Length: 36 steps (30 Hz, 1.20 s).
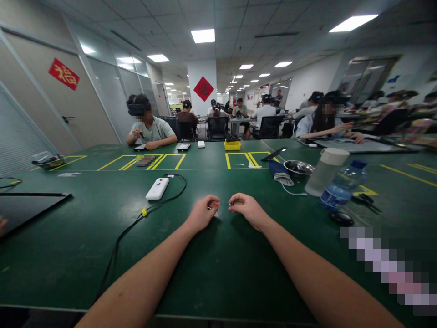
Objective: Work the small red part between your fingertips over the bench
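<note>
Over the middle of the green table, both of my hands are held close together with a small gap between them. My left hand pinches a small orange-tipped piece, too small to name. Opposite it, my right hand is closed in a pinch on a tiny whitish or metallic piece whose kind I cannot make out. The two pieces are apart. A white power bank marked with a number lies to the left of my hands, with a black cable beside it.
On the right stand a metal bowl, a frosted bottle, a blue-capped water bottle and a black mouse. A yellow box sits at the back. Left lies a black-edged board. Several people sit around.
</note>
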### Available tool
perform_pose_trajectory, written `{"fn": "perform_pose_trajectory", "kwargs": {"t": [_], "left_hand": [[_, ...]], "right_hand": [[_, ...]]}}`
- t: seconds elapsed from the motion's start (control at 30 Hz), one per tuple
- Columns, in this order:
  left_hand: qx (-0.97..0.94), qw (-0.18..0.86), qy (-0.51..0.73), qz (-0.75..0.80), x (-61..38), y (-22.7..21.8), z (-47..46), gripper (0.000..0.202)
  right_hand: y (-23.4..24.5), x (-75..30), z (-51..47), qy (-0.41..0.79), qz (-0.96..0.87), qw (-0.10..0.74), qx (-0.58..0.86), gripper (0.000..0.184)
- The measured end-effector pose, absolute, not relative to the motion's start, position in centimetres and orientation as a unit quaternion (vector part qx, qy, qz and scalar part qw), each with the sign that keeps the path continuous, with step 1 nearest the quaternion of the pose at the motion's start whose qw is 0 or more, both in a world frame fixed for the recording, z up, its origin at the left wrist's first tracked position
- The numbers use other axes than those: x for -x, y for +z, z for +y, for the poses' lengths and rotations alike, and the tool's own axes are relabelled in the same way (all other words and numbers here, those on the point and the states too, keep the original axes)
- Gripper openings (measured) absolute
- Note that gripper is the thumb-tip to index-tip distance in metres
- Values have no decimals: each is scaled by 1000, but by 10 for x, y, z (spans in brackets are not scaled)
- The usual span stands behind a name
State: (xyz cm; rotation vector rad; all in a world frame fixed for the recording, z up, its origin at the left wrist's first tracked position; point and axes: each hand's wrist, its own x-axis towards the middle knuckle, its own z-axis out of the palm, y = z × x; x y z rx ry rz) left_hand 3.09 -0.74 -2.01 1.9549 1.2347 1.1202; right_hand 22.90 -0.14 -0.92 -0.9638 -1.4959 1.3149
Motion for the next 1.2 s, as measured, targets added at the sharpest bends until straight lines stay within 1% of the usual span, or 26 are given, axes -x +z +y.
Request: {"fn": "perform_pose_trajectory", "kwargs": {"t": [0.13, 0.33, 0.47, 0.6, 0.77, 0.87, 1.03, 1.2], "left_hand": [[-718, 280, 436, 464, -26, -19, -5, 28], [-718, 231, 425, 500, -16, -14, -2, 30], [-708, 217, 410, 532, -10, -15, 2, 24], [-696, 251, 416, 528, -9, -18, 3, 18], [-701, 300, 421, 492, -18, -19, -1, 15], [-702, 330, 415, 476, -24, -20, -5, 13], [-696, 375, 417, 449, -31, -17, -9, 15], [-649, 430, 441, 447, -28, -10, -10, 13]], "right_hand": [[-8, -228, -3, 532, -610, 441, 389, 22], [-9, -225, -5, 550, -621, 421, 367, 23], [-7, -224, -8, 573, -621, 403, 353, 22], [-7, -225, -8, 576, -610, 414, 353, 20], [-10, -228, -2, 596, -553, 464, 352, 31], [-11, -230, 1, 616, -522, 481, 342, 30], [-12, -231, 0, 627, -511, 477, 345, 25], [-11, -229, -2, 595, -539, 470, 368, 26]]}}
